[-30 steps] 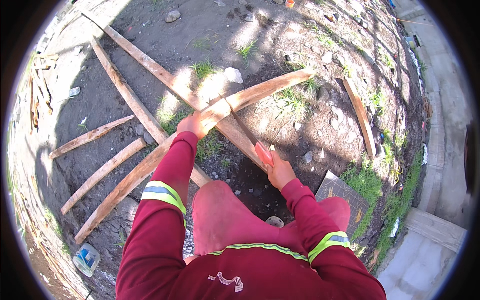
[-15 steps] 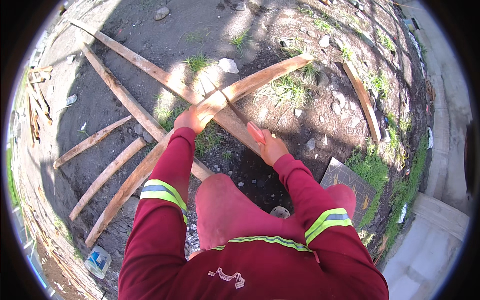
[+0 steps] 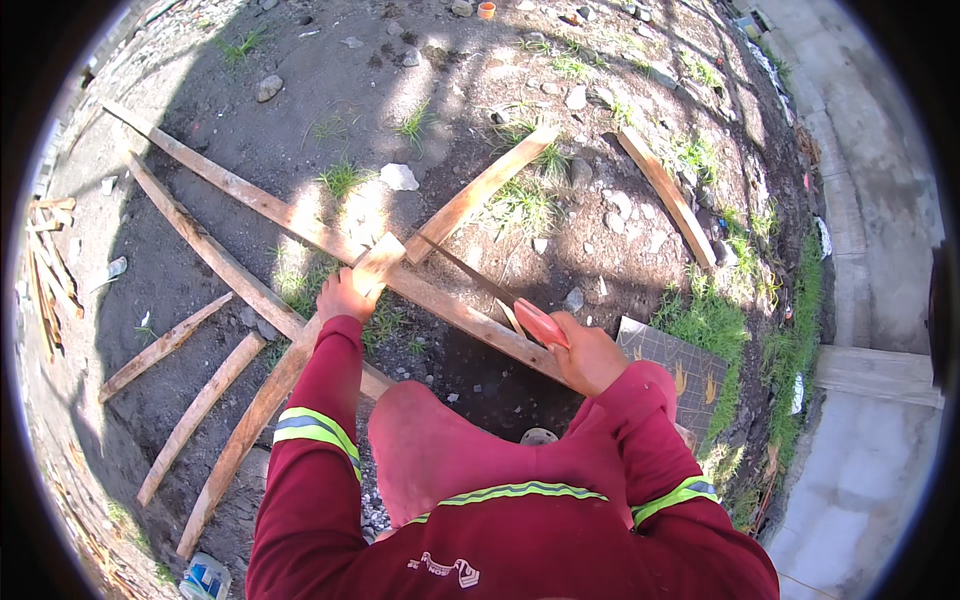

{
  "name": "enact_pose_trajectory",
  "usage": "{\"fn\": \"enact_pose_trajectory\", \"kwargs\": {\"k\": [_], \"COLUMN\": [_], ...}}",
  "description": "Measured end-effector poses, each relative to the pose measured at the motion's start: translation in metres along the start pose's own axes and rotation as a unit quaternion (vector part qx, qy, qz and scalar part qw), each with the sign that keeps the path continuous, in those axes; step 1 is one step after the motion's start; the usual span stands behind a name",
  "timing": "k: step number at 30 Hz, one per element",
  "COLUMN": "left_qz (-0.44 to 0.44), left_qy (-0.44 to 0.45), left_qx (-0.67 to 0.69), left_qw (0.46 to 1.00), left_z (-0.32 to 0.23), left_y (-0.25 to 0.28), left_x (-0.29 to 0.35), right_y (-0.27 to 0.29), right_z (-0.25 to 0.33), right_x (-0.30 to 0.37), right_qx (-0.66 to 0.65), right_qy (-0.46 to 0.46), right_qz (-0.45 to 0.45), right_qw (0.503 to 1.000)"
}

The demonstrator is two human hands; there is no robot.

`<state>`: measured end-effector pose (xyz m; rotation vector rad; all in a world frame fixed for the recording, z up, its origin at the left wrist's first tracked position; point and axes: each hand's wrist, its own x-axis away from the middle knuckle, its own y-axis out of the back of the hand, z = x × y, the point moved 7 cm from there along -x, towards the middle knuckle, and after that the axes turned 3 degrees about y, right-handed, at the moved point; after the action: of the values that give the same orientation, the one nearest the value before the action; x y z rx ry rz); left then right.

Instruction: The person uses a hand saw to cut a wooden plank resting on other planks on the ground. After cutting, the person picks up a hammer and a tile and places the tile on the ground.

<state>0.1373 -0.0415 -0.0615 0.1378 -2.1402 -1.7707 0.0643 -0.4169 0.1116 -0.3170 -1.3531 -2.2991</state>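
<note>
The right hand (image 3: 590, 355) is closed around the red handle of a saw (image 3: 540, 322), and from my end I see the blade slanting forward and left from the fist. The left hand (image 3: 345, 295) is clasped over the near board (image 3: 245, 450), close to its squared far end. That board rests across a long crossing board (image 3: 230, 186) and runs back toward me on the left, past the left sleeve (image 3: 318, 430).

Just beyond the squared end I have a short piece (image 3: 485, 190), angled off to the right, its far end among grass (image 3: 525, 207). The blade's far part lies by its near end; whether steel and wood touch there, I can't fairly tell from this height.

To the left I see a second long board (image 3: 200, 240), with a thin stick (image 3: 165, 347) and a curved-looking length (image 3: 200, 418) on the soil near it. A separate board (image 3: 665, 197) lies well apart on the right. A pale stone (image 3: 399, 177) sits beyond the left hand, and a gridded dark panel (image 3: 690, 375) lies beside the right knee.
</note>
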Motion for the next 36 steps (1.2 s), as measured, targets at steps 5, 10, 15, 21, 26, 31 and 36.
{"fn": "enact_pose_trajectory", "kwargs": {"k": [5,10,15,21,26,31,36], "left_qz": [-0.134,0.066,0.254,0.316,0.389,0.46,0.416], "left_qy": [-0.069,-0.025,-0.239,-0.599,-0.648,-0.667,-0.681], "left_qx": [-0.094,0.218,0.626,0.629,0.557,0.486,0.53], "left_qw": [0.984,0.973,0.697,0.382,0.345,0.329,0.289], "left_z": [-0.009,-0.025,-0.132,-0.257,-0.321,-0.353,-0.37], "left_y": [0.03,0.075,0.213,0.398,0.435,0.423,0.418], "left_x": [0.026,0.064,0.159,0.302,0.353,0.383,0.398], "right_y": [0.104,0.097,0.027,-0.043,-0.06,-0.06,-0.05], "right_z": [0.023,-0.03,-0.032,-0.002,0.003,-0.001,-0.004], "right_x": [0.04,0.051,0.011,-0.035,-0.051,-0.048,-0.039], "right_qx": [-0.033,-0.487,-0.695,-0.743,-0.627,-0.55,-0.526], "right_qy": [0.06,-0.016,-0.02,-0.046,0.009,0.032,0.046], "right_qz": [-0.178,-0.202,-0.12,-0.088,-0.078,-0.042,-0.069], "right_qw": [0.982,0.85,0.709,0.662,0.775,0.833,0.846]}}
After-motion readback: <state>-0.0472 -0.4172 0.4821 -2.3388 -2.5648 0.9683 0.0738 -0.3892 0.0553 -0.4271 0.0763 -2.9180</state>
